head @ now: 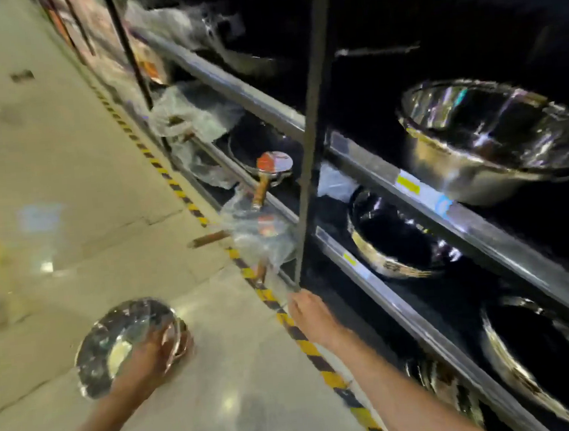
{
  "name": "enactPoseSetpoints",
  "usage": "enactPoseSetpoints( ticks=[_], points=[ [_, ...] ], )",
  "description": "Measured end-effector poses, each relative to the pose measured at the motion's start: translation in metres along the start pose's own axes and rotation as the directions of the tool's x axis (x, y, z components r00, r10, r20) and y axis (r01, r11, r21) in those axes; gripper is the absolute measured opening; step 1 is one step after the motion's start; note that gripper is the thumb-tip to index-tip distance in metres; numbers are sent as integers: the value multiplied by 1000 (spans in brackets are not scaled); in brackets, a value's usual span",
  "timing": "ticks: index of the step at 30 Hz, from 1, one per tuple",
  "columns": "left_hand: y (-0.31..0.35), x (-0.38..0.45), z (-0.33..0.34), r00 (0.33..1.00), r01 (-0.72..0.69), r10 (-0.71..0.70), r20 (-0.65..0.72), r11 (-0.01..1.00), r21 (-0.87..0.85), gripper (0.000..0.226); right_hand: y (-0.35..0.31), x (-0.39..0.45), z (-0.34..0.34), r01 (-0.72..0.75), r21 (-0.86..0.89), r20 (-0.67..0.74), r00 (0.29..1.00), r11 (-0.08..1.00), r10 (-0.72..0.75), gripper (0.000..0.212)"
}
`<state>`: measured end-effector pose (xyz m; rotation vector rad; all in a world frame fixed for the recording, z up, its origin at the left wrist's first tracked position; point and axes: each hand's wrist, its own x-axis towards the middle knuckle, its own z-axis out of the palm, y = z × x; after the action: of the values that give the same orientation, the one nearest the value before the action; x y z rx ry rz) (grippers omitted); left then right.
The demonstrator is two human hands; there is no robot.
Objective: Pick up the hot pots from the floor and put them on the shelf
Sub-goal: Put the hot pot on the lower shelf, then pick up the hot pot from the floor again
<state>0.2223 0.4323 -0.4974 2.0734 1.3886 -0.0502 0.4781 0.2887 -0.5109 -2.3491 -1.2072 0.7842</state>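
Note:
My left hand [157, 352] grips the right rim of a shiny steel hot pot [115, 347], held low over the pale floor. My right hand [310, 311] reaches toward the foot of the dark upright post [308, 151] of the shelf; its fingers look together and I see nothing in it. The shelf [390, 178] runs along the right with metal rails. Other steel pots stand on it: one large one on an upper level [489, 139], one below it [392, 240], another at the lower right [536, 358]. The picture is motion-blurred.
Yellow-black hazard tape [297, 334] runs along the floor at the shelf's base. Pans with wooden handles [263, 186], some wrapped in clear plastic [260, 234], stick out of the lower shelves further along. The tiled floor [68, 199] lies to the left.

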Motion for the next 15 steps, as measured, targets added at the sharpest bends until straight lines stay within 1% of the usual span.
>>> enactPoseSetpoints(
  ticks=[3, 5, 7, 11, 15],
  points=[
    [-30, -50, -69, 993, 53, -44, -110, 995, 81, 44, -85, -4, -12, 120, -44, 77, 990, 992, -117, 31],
    [-47, -82, -100, 988, 88, -74, -136, 990, 107, 44, -130, -10, -17, 225, -94, 129, 969, 970, -212, 36],
    [-64, -110, -125, 974, 145, -124, -188, 984, 102, 44, -167, -15, -18, 306, -111, 148, 946, 946, -288, 37],
    [-97, -151, -157, 941, 234, -213, -265, 971, 51, 48, -226, -22, -5, 396, -92, 189, 908, 914, -374, 38],
    [-123, -167, -174, 917, 289, -272, -291, 957, 18, 51, -261, -21, 15, 443, -113, 242, 880, 889, -408, 39]
  ],
)
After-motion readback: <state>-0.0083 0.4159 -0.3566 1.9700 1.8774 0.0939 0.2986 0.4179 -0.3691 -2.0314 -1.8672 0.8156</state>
